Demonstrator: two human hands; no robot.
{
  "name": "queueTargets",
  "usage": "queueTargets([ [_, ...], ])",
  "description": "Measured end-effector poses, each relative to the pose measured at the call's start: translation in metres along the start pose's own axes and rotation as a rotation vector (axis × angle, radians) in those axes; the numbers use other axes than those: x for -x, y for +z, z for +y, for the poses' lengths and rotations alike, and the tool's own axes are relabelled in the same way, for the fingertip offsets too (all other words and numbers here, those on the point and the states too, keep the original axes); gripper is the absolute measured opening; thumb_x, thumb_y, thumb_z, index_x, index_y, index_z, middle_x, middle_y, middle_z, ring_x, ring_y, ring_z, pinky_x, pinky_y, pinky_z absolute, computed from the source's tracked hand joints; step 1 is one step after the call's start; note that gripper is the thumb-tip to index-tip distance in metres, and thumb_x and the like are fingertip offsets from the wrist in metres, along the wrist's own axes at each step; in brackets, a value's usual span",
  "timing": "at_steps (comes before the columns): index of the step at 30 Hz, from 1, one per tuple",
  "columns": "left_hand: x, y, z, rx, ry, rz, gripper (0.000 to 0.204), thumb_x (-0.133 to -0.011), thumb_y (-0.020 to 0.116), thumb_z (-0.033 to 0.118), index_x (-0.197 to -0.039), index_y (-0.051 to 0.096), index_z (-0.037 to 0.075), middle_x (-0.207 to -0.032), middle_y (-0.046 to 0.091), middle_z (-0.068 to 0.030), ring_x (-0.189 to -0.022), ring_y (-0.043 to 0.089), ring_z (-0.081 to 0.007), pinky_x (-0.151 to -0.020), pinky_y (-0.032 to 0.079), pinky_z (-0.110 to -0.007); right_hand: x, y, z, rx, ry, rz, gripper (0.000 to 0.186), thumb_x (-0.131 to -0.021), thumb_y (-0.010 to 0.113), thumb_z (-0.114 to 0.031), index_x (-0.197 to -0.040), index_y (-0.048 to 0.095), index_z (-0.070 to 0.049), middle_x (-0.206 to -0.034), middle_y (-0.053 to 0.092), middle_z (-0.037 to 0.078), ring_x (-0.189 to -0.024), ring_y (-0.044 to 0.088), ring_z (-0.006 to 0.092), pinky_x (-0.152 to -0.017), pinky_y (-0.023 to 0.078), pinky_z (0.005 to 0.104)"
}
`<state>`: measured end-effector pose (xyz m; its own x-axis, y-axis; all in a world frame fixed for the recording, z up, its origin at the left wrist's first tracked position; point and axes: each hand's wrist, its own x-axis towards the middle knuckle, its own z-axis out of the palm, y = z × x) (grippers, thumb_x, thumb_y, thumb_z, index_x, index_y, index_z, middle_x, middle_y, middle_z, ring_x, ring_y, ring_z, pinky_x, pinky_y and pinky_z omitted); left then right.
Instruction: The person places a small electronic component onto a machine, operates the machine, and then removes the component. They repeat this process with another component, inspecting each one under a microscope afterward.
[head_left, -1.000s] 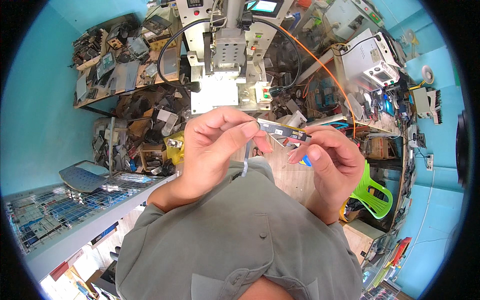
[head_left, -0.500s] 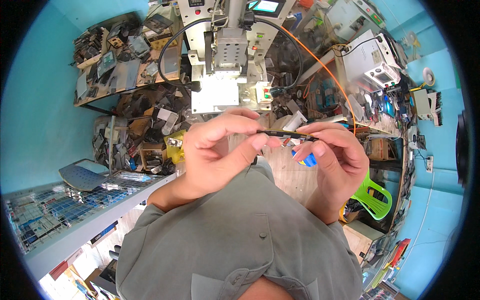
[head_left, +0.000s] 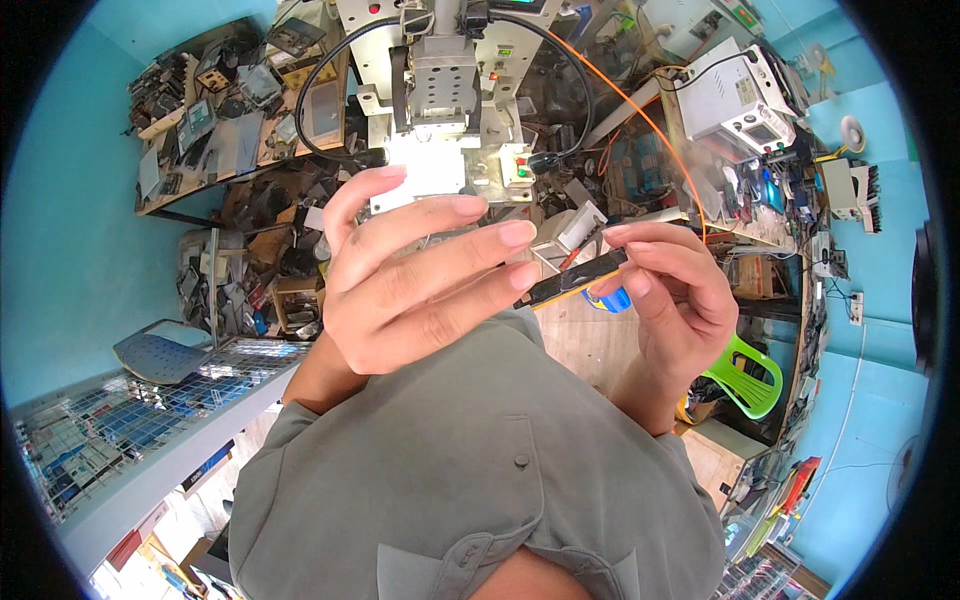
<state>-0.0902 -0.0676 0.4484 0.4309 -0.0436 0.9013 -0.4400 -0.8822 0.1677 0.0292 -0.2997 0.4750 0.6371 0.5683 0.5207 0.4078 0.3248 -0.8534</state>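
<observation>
A thin, narrow black strip (head_left: pixel 578 278) with a yellow-orange edge slants between my hands, its right end higher. My right hand (head_left: pixel 683 310) pinches that end between thumb and fingertips. My left hand (head_left: pixel 415 280) has its fingers stretched out and spread, with the lower fingertips close to the strip's left end. Its thumb is hidden behind the fingers, and whether a fingertip touches the strip I cannot tell. Behind my left hand, the brightly lit plate (head_left: pixel 428 170) of a bench machine is partly covered by the fingers.
Ahead stands the machine's grey metal head (head_left: pixel 440 95), with black cables looping out at both sides. An orange hose (head_left: pixel 655 125) runs down on the right. A green plastic chair (head_left: pixel 750 380) stands at the right, a wire rack (head_left: pixel 75 420) at the left. Cluttered benches line both sides.
My left hand has let go of the strip's left end, spread its fingers and moved left. The strip has tilted, its left end dropping, while my right hand keeps hold.
</observation>
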Motion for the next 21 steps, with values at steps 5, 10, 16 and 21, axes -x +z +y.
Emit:
queueTargets([
  [5,0.009,-0.007,-0.007,-0.050,-0.043,0.053,0.033,-0.074,0.090,0.022,-0.106,0.083,0.020,-0.115,0.079,0.0022,-0.108,0.070,-0.0220,-0.105,0.048,-0.051,0.002,-0.001,0.006,-0.038,0.059,0.035,0.023,-0.095,0.070,0.008,-0.118,0.072,0.011,-0.121,0.071,0.031,-0.094,0.076,0.0286,-0.077,0.065,0.0349],
  [10,0.048,-0.017,-0.031,-0.050,-0.249,0.220,0.026,-0.085,0.083,0.004,-0.110,0.079,0.006,-0.111,0.078,-0.0116,-0.102,0.072,-0.0293,-0.101,0.054,-0.052,0.014,-0.016,0.032,-0.001,0.276,0.090,0.020,-0.103,0.066,-0.005,-0.117,0.073,0.008,-0.122,0.073,0.025,-0.093,0.075,0.0230,-0.078,0.064,0.0342],
  [16,0.113,-0.015,-0.022,0.328,-0.911,0.687,0.013,-0.099,0.072,-0.005,-0.110,0.076,0.001,-0.107,0.078,-0.0158,-0.104,0.073,-0.0250,-0.102,0.056,-0.041,0.028,-0.083,0.143,-0.227,0.708,0.453,0.036,-0.112,0.058,-0.029,-0.121,0.072,0.003,-0.122,0.076,0.016,-0.095,0.072,0.0176,-0.077,0.059,0.0313],
  [21,0.143,-0.013,-0.011,0.354,-1.143,0.808,0.007,-0.100,0.073,-0.001,-0.106,0.076,0.001,-0.110,0.078,-0.0161,-0.103,0.073,-0.0228,-0.102,0.054,-0.034,0.036,-0.161,0.302,-0.396,0.991,0.494,0.043,-0.110,0.060,-0.040,-0.124,0.071,-0.001,-0.124,0.077,0.014,-0.097,0.069,0.0181,-0.083,0.056,0.0321],
])
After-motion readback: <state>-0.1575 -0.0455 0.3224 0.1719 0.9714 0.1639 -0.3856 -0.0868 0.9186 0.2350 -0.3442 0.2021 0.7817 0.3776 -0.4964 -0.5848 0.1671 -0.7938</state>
